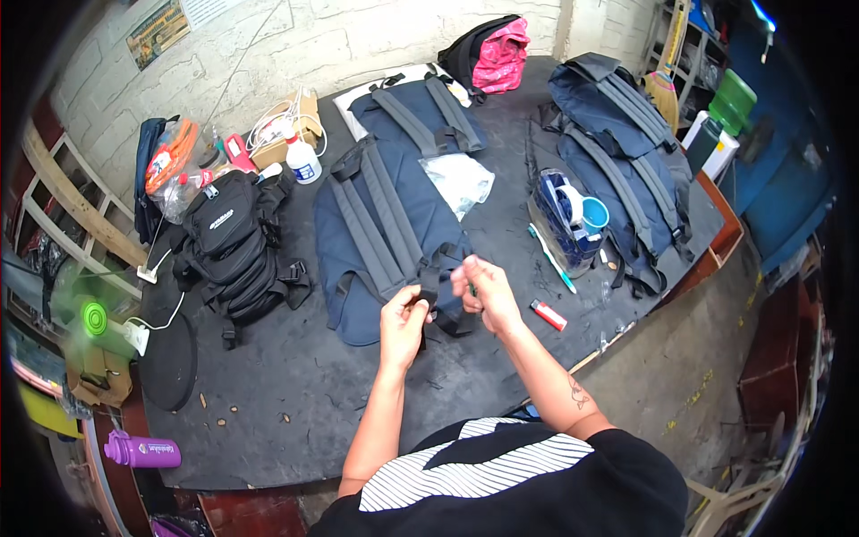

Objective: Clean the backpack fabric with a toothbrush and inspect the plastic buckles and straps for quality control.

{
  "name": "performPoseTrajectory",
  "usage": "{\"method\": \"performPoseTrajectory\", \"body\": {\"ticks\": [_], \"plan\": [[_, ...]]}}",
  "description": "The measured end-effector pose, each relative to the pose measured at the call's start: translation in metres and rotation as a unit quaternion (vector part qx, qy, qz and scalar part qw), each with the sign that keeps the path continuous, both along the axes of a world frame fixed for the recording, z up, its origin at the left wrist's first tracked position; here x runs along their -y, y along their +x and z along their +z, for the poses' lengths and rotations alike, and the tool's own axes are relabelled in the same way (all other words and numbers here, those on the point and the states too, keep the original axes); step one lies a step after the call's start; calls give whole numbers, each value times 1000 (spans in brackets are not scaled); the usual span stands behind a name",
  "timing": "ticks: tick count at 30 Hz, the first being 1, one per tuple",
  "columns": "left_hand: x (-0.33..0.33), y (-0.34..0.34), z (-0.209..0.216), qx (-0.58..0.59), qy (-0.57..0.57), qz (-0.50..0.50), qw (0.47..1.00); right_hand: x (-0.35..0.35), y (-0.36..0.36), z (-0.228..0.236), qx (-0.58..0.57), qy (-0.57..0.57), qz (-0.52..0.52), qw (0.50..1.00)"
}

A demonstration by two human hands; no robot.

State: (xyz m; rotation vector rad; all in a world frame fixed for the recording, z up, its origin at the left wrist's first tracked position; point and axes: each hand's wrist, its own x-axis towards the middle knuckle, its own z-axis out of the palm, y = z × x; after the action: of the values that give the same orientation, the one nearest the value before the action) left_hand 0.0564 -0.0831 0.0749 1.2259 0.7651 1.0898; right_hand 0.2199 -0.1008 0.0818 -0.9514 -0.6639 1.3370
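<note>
A navy backpack (358, 259) with grey padded shoulder straps lies on the black table in front of me. At its near edge, my left hand (404, 322) pinches a dark strap end (429, 295) between thumb and fingers. To the right of it, my right hand (486, 294) is raised over the backpack's lower corner with its fingers curled together. Whatever is between those fingers, if anything, is too small to make out. Black webbing (458, 320) hangs between and below my hands.
A black bag (234, 242) lies left, near a spray bottle (302, 159). Beyond is another navy backpack (412, 112) with a clear plastic bag (461, 182). Rightward are a clear container (564, 228), toothbrush (552, 259), red lighter (548, 315) and stacked backpacks (617, 166). A purple bottle (148, 450) lies at lower left.
</note>
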Motion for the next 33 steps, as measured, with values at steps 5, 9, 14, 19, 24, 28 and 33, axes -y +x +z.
{"method": "performPoseTrajectory", "body": {"ticks": [5,9,14,19,24,28,33], "plan": [[7,9,7,-4,39,-12,999,0,-18,16,177,143,-83,970],[9,16,8,-17,23,26,999,-14,-25,3,168,70,-148,972],[8,8,14,33,-49,38,998,-19,4,0,213,50,-252,943],[7,10,12,69,-73,50,994,10,-14,10,422,240,-138,863],[9,13,11,42,-23,29,998,4,-19,7,522,184,-120,824],[14,16,20,78,-48,16,996,-15,13,-19,92,2,-80,993],[8,10,11,48,-59,34,997,0,6,3,-178,0,68,982]]}}
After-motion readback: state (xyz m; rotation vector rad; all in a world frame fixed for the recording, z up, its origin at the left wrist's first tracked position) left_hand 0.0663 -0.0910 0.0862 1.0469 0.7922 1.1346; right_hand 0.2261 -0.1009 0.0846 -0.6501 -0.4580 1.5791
